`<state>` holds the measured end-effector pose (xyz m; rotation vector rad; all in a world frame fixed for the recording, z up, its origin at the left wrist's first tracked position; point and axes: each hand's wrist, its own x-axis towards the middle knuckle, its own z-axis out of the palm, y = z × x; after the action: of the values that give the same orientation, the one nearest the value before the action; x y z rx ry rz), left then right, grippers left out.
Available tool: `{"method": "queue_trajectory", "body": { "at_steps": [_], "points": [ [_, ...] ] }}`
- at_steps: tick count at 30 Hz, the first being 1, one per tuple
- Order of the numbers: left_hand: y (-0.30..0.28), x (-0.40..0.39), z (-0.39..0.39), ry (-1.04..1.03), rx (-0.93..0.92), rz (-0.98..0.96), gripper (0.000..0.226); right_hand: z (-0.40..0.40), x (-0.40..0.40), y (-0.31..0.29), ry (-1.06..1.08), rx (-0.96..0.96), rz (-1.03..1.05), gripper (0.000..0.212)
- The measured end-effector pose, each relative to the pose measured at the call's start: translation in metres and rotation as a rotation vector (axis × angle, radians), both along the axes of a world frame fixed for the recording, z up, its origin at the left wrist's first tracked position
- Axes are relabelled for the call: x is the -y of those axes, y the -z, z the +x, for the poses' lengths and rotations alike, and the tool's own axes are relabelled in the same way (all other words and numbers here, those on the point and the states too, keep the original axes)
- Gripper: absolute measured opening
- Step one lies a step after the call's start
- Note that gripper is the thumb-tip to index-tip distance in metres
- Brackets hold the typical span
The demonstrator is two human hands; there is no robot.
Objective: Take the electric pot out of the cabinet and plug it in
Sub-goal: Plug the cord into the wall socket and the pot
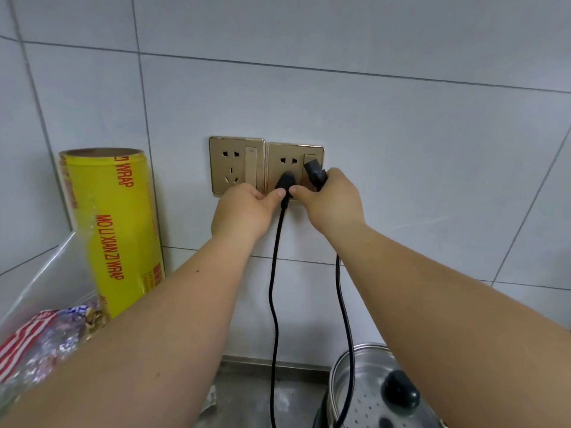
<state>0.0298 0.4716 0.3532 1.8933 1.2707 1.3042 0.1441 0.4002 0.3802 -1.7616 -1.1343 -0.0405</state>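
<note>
pot (370,396) steel, glass-lidded — bottom right | black plug (285,183) — in right-hand gold socket (295,168)

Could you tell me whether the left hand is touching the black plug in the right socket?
Touching: the head view shows the left hand thumb pressed against the black plug.

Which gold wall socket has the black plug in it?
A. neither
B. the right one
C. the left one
B: the black plug sits in the lower holes of the right gold wall socket, pinched between both hands' thumbs; the left gold socket is empty.
</note>
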Motion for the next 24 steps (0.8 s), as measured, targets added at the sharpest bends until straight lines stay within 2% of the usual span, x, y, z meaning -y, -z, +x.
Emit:
{"method": "queue_trajectory", "body": {
  "at_steps": [7,12,15,18,21,22,24],
  "points": [
    [-0.001,-0.012,0.007,0.043,0.042,-0.014,0.046,0.003,-0.007,-0.002,0.049,0.106,0.001,0.041],
    [-0.003,-0.012,0.006,0.016,-0.022,0.0,0.046,0.004,-0.007,-0.007,0.075,0.128,-0.056,0.043],
    [-0.01,0.0,0.007,0.013,-0.156,-0.04,0.05,-0.005,-0.001,-0.012,0.086,0.097,-0.1,0.042],
    [-0.002,0.022,0.004,0.093,-0.193,-0.138,0.05,-0.023,0.019,-0.003,-0.056,-0.067,0.002,0.042],
    [0.027,0.047,-0.012,0.273,-0.081,-0.209,0.025,-0.05,0.049,0.018,-0.288,-0.297,0.177,0.02],
    [0.038,0.059,-0.018,0.343,-0.06,-0.264,0.018,-0.059,0.061,0.028,-0.371,-0.388,0.19,0.016],
    [0.06,0.079,-0.027,0.487,-0.038,-0.363,0.023,-0.071,0.08,0.045,-0.538,-0.526,0.151,0.017]
  ]
}}
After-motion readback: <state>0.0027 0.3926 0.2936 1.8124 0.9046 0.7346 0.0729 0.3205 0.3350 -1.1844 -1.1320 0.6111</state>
